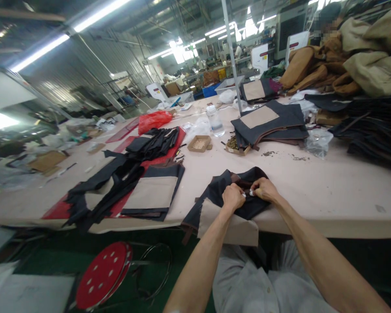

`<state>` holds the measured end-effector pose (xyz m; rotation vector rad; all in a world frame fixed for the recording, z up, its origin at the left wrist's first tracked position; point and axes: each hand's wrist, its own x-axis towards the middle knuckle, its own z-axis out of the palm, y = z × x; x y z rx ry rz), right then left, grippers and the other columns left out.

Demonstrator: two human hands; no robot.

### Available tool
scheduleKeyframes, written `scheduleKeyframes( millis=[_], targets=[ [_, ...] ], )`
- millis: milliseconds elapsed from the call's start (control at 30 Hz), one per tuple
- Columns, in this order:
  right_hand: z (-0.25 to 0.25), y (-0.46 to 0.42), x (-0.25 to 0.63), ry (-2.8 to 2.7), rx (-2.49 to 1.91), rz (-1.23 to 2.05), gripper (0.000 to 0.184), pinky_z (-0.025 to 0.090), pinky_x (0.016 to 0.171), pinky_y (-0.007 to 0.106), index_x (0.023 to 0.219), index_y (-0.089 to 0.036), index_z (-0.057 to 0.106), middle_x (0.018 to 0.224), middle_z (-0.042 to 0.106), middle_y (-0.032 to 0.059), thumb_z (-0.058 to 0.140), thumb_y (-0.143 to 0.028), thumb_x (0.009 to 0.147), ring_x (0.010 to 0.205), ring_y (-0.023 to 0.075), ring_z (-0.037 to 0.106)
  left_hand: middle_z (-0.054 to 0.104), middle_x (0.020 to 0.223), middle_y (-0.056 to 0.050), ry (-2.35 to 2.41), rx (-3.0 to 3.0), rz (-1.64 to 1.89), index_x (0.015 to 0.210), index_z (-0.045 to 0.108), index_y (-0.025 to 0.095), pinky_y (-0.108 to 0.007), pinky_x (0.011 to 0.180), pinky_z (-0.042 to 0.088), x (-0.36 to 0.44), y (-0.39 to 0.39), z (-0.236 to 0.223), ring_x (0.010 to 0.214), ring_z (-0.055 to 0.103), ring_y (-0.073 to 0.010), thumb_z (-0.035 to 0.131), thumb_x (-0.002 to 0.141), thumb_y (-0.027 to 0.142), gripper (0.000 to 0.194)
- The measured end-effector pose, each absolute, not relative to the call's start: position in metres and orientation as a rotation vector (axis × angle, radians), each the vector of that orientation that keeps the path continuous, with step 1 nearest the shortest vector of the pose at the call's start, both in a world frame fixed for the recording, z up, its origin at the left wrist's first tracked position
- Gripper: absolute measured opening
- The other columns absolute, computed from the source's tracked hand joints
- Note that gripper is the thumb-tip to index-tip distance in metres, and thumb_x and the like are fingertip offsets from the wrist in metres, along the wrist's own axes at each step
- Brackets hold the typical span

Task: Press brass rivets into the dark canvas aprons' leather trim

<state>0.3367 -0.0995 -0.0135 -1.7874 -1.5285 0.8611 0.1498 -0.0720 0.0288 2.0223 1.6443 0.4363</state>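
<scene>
A dark fabric piece (211, 191) with a beige panel (228, 228) and brown trim lies bunched at the table's front edge, the panel hanging over it. My left hand (233, 196) is closed in a pinch on its folded upper part. Close beside it, my right hand (263, 190) pinches the same fabric piece, around a brown strip in the fold. Something white shows at the fingertips of both hands, perhaps tape or finger covers. Any small part between the fingers is hidden.
Left lie a stack of beige-panelled dark pieces (154, 187) and dark fabric on red sheets (57, 206). Ahead stand a small cardboard box (199, 144), a box of brass-coloured bits (233, 144) and a plastic bottle (215, 121). Right is a dark fabric pile (374, 126). A red stool (104, 276) stands below.
</scene>
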Motion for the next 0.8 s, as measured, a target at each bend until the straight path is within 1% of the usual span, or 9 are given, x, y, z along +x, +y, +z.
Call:
scheduleKeyframes(
  millis=[133,300,400,500,567,633,733,800],
  targets=[
    [-0.02,-0.093,0.339,-1.543,-1.755,0.905,0.016,0.037,0.052,0.024,0.071,-0.025,0.081,0.064,0.072,0.0008,0.071,-0.021,0.059,0.06,0.0166,0.061,0.071,0.07,-0.011,1.635,1.981,0.424,0.061,0.077,0.022,-0.037,0.087,0.055,0.147,-0.063,0.03,0.082,0.07,-0.0282,0.08,0.052,0.01,0.016],
    [-0.023,-0.09,0.336,-1.495,-1.842,0.857,0.011,0.039,0.053,0.026,0.07,-0.026,0.08,0.062,0.071,0.0023,0.073,-0.026,0.062,0.059,0.0176,0.062,0.072,0.071,-0.013,1.726,1.9,0.442,0.062,0.074,0.02,-0.037,0.085,0.055,0.149,-0.057,0.028,0.083,0.071,-0.0297,0.08,0.055,0.014,0.011],
    [-0.021,-0.087,0.333,-1.473,-1.911,0.807,0.008,0.039,0.053,0.026,0.067,-0.026,0.079,0.062,0.07,0.0038,0.074,-0.025,0.061,0.058,0.0176,0.061,0.072,0.077,-0.016,1.818,1.754,0.493,0.066,0.071,0.018,-0.038,0.088,0.054,0.154,-0.048,0.028,0.093,0.071,-0.0324,0.082,0.053,0.012,0.017],
    [-0.019,-0.082,0.332,-1.477,-1.963,0.751,0.006,0.037,0.051,0.026,0.063,-0.025,0.078,0.058,0.067,0.0045,0.078,-0.024,0.058,0.054,0.0167,0.059,0.074,0.087,-0.017,1.842,1.632,0.569,0.072,0.069,0.018,-0.037,0.091,0.053,0.16,-0.039,0.027,0.105,0.069,-0.0332,0.084,0.05,0.01,0.028],
    [-0.019,-0.078,0.332,-1.486,-2.005,0.747,0.009,0.038,0.051,0.027,0.062,-0.025,0.076,0.058,0.067,0.0057,0.082,-0.028,0.055,0.054,0.018,0.06,0.074,0.094,-0.019,1.841,1.612,0.575,0.075,0.068,0.018,-0.038,0.093,0.053,0.166,-0.035,0.026,0.11,0.068,-0.0344,0.085,0.048,0.009,0.033],
    [-0.018,-0.074,0.332,-1.493,-2.044,0.768,0.018,0.041,0.053,0.029,0.064,-0.024,0.075,0.061,0.067,0.0078,0.086,-0.034,0.053,0.059,0.0214,0.063,0.073,0.098,-0.022,1.859,1.647,0.535,0.078,0.068,0.016,-0.039,0.093,0.052,0.17,-0.032,0.027,0.112,0.067,-0.0366,0.087,0.046,0.01,0.038],
    [-0.015,-0.068,0.331,-1.498,-2.093,0.781,0.03,0.046,0.059,0.032,0.069,-0.023,0.073,0.069,0.069,0.0121,0.089,-0.04,0.051,0.07,0.0271,0.067,0.072,0.102,-0.027,1.895,1.76,0.38,0.085,0.07,0.013,-0.044,0.092,0.053,0.175,-0.029,0.032,0.11,0.067,-0.0413,0.089,0.045,0.015,0.045],
    [-0.011,-0.064,0.329,-1.5,-2.152,0.773,0.035,0.048,0.061,0.034,0.072,-0.021,0.072,0.074,0.071,0.0146,0.09,-0.042,0.049,0.074,0.0295,0.068,0.071,0.105,-0.029,1.893,1.802,0.254,0.091,0.071,0.011,-0.046,0.09,0.054,0.174,-0.026,0.038,0.108,0.067,-0.0433,0.09,0.043,0.018,0.052]
  ],
)
